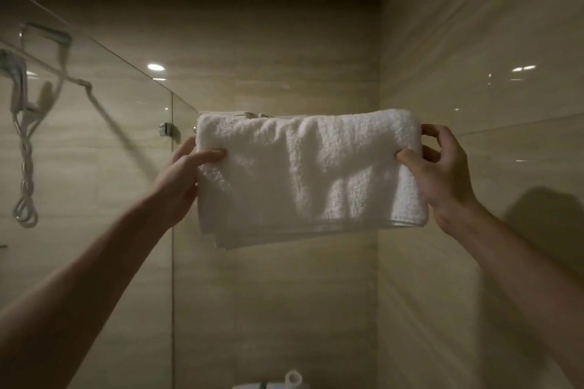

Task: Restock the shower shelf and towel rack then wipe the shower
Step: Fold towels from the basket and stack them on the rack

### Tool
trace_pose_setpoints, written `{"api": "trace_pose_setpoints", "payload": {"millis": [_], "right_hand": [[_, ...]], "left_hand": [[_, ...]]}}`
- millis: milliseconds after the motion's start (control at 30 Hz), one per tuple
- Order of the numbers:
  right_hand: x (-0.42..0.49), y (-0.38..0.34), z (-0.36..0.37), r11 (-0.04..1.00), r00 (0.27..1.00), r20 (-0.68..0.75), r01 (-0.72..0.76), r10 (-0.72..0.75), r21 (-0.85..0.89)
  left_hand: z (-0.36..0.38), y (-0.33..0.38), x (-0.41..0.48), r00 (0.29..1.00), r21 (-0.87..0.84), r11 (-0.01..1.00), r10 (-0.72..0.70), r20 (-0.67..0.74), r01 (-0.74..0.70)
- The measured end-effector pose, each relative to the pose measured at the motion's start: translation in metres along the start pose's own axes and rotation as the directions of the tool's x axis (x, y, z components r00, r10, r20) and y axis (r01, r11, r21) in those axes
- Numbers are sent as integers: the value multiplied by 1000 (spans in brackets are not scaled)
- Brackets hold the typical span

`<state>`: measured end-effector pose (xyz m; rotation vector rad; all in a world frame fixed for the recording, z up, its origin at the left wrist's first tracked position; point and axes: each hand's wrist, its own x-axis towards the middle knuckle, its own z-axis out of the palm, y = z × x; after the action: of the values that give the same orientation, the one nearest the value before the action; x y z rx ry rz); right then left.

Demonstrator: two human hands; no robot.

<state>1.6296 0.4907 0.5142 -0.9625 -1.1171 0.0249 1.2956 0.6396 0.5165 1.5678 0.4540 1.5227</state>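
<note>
Far tiled wall (pixel 284 41), glass shower screen (pixel 110 167) at left, then folded white towel (pixel 309 174) held up before that wall, left hand (pixel 186 180) and right hand (pixel 442 174) each pinching a side edge; towel rack hidden, restocking step likely in hand, next calling for level draping before release.

Both arms raised, left hand (pixel 180 180) and right hand (pixel 442 170) pinching

Readable text, labels, brands, numbers: we are finding none. We are checking the towel (pixel 311 174), the glass panel (pixel 94 142) and the wall tiles (pixel 284 41), and all are showing plain faces. The white objects (pixel 292 379) at the bottom edge are showing too little to read.
</note>
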Motion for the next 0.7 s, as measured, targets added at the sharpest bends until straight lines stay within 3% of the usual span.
{"api": "trace_pose_setpoints", "payload": {"millis": [333, 500, 700], "right_hand": [[159, 56, 50, 984, 984, 8, 176, -176, 41], [262, 77, 76, 962, 966, 74, 237, -249, 138], [358, 112, 102, 938, 921, 199, 304, -335, 170]], "left_hand": [[28, -9, 161, 979, 116, 974, 202, -37, -197], [57, -9, 245, 947, 140, 959, 268, -176, -245], [71, -13, 337, 901, 183, 928, 363, -237, -326]]}}
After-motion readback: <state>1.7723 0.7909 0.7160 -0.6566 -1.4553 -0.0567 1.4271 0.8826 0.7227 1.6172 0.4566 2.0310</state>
